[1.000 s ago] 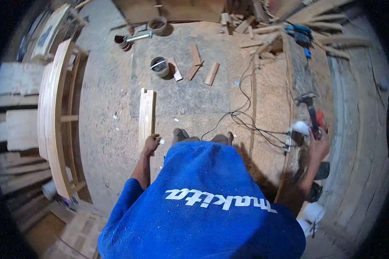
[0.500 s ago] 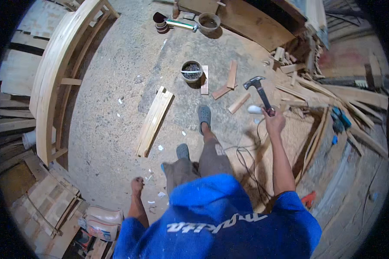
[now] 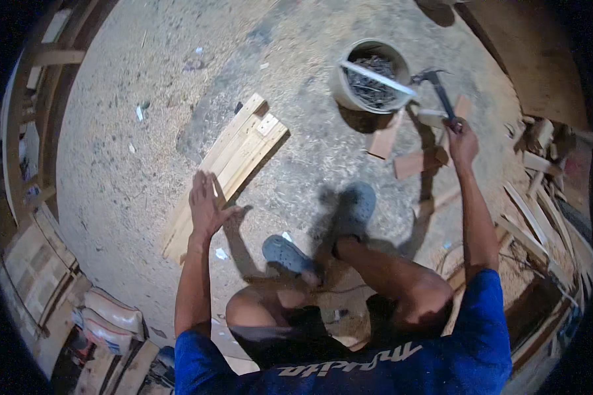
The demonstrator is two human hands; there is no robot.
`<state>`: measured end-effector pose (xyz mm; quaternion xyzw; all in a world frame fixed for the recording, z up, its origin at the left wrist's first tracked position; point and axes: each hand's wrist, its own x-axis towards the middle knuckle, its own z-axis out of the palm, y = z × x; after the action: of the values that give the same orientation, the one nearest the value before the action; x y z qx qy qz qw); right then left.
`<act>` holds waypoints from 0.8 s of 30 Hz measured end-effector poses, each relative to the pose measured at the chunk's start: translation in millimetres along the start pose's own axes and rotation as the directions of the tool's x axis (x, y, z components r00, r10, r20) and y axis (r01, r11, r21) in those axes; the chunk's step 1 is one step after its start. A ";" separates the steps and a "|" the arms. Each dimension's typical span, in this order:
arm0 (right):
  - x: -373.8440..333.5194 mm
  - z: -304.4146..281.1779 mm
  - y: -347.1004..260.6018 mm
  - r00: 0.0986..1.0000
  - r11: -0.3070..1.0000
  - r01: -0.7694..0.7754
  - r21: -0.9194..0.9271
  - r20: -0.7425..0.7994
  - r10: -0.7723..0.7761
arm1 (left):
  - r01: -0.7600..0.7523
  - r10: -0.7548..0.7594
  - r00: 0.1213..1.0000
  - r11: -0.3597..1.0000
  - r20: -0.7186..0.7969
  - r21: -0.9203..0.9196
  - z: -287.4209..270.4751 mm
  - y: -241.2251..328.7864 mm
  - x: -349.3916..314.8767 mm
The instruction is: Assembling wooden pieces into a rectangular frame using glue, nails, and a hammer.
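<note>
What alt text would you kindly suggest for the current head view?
The right hand grips a hammer while the left hand spreads over pale wooden boards on a dusty floor. A bucket stands ahead.

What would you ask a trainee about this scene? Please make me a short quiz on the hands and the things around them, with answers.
1. Multiple choice: what does the right hand grip?
a) a saw
b) a hammer
c) a paintbrush

2. True or false: the bucket on the floor is empty.

3. Open question: which things is the left hand nearest to, and how are its fingers held?

Key:
1. b
2. False; the bucket holds a heap of dark bits.
3. The pale wooden boards; the fingers are spread open, not gripping.
</note>
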<state>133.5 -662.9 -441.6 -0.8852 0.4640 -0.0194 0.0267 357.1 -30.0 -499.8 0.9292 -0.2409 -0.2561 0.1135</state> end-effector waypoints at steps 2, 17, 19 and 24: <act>3.7 20.3 -9.1 0.997 0.996 -0.075 0.040 0.025 0.074 | -0.096 0.111 0.990 0.981 -0.084 0.167 19.2 -4.6 12.5; -37.9 -48.8 -2.0 0.994 0.937 -0.038 0.349 -0.088 0.073 | 0.110 -0.072 0.883 0.992 -0.465 0.056 104.1 -12.4 -8.1; -39.9 -46.1 -3.8 0.995 0.923 -0.023 0.384 -0.078 0.058 | 0.117 -0.078 0.860 0.992 -0.504 0.047 108.1 -3.4 -11.9; -38.5 -48.6 -38.3 0.990 0.870 0.121 0.478 -0.126 -0.069 | 0.087 0.012 0.798 0.987 -0.603 0.134 123.4 -13.9 -21.1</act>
<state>140.2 -610.9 -391.0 -0.8698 0.4009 -0.1828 0.2222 281.1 -18.2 -599.6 0.9729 -0.1931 0.0692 0.1066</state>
